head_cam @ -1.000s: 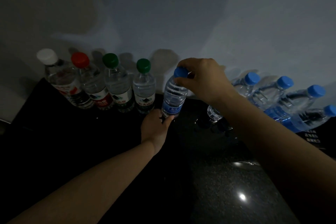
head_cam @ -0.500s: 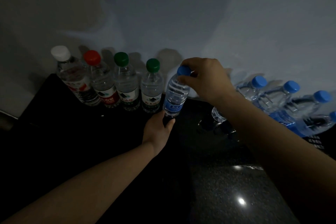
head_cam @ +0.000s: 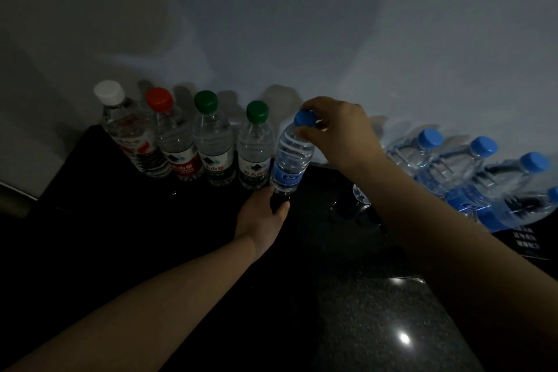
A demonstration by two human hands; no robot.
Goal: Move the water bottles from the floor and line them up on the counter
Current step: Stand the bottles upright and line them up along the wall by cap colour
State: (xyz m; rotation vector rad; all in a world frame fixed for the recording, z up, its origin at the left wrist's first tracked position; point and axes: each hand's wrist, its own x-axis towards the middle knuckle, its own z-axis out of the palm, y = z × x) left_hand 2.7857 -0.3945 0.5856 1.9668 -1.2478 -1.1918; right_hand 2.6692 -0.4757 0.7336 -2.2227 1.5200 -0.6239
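The blue-capped bottle [head_cam: 291, 157] leans on the counter [head_cam: 151, 235], right hand [head_cam: 335, 133] pinching its cap, left hand [head_cam: 262, 214] curled round its base (barely lit); released tilted, it could topple the green-capped bottle [head_cam: 255, 148] just beside it

Glossy, see-through, ribbed: the clear plastic water bottle with a blue cap [head_cam: 291, 157] between the left hand [head_cam: 262, 214] and right hand [head_cam: 338, 133]; cap smooth, duller plastic. Left of the left hand, row of four clear plastic bottles [head_cam: 214, 148], equally shiny. Below the right hand, black speckled polished stone counter [head_cam: 377, 326], glossy, with a bright glint. Beyond both hands, pale matt wall [head_cam: 302, 24].
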